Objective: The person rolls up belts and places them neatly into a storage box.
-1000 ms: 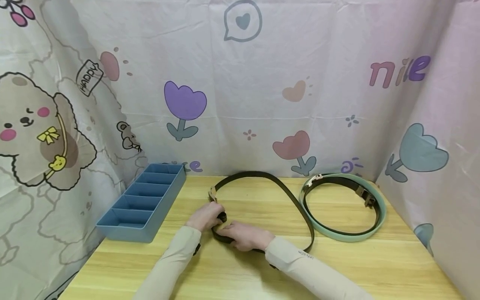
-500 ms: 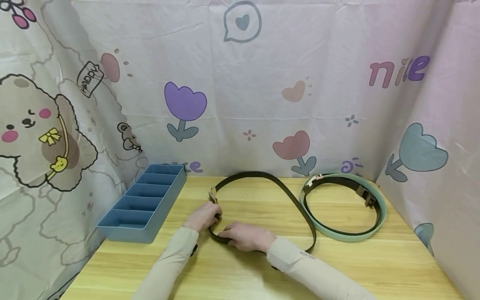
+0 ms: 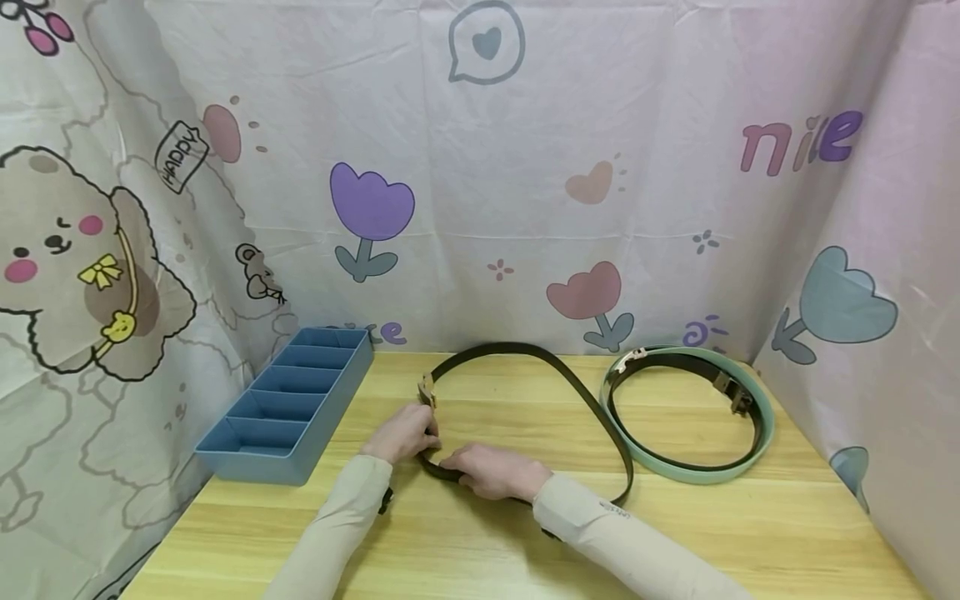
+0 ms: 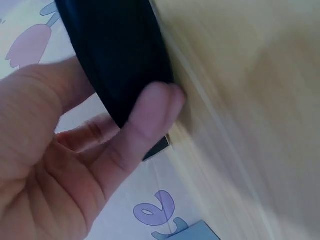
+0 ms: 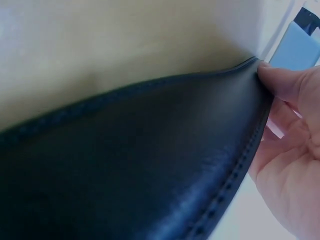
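A dark belt (image 3: 517, 347) stands on its edge in a wide loop at mid-table, its gold-toned buckle (image 3: 427, 390) at the left. Just below that buckle my left hand (image 3: 402, 433) pinches the strap; in the left wrist view the black strap (image 4: 115, 45) runs between thumb and fingers. My right hand (image 3: 498, 472) grips the loop's near side, to the right of the left hand. Seen from the right wrist, thumb and fingers hold the stitched edge of the strap (image 5: 125, 165). My hands cover parts of the belt.
At the left stands a blue divided box (image 3: 296, 450) with several compartments. To the right, a pale green belt (image 3: 693, 475) lies coiled around a black belt (image 3: 675, 460) with metal fittings. A patterned cloth (image 3: 480, 183) hangs behind the wooden table (image 3: 480, 558).
My left hand has drawn left and slightly down, away from the right hand, with the belt's lower left curve shifting outward. The right hand has barely moved.
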`<action>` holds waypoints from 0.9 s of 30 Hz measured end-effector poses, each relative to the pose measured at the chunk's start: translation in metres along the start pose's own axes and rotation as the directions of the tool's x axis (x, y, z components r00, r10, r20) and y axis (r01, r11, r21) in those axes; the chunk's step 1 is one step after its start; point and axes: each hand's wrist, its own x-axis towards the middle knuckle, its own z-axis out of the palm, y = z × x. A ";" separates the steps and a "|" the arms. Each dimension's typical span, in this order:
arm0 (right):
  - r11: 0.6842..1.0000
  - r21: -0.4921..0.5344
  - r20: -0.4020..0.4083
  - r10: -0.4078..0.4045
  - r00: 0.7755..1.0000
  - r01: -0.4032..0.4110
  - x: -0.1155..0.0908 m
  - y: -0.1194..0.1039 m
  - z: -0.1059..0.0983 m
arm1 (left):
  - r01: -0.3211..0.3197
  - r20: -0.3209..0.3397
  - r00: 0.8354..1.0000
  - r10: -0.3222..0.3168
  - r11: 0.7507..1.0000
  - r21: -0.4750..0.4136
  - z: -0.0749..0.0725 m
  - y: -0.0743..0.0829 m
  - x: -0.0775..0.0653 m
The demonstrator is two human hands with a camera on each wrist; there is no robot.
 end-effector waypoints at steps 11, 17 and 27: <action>0.999 -0.008 -0.049 0.043 0.998 -0.043 0.007 0.003 0.001 | 0.013 -0.034 0.999 -0.012 0.999 0.036 0.001 0.003 -0.006; 0.995 -0.043 -0.083 0.087 0.993 -0.090 0.010 0.006 0.004 | 0.042 0.018 0.999 -0.043 0.998 0.048 0.001 0.009 -0.010; 0.973 -0.196 -0.157 0.089 0.983 -0.120 0.023 0.008 0.007 | 0.050 0.042 0.998 -0.049 0.998 -0.032 -0.005 -0.003 -0.014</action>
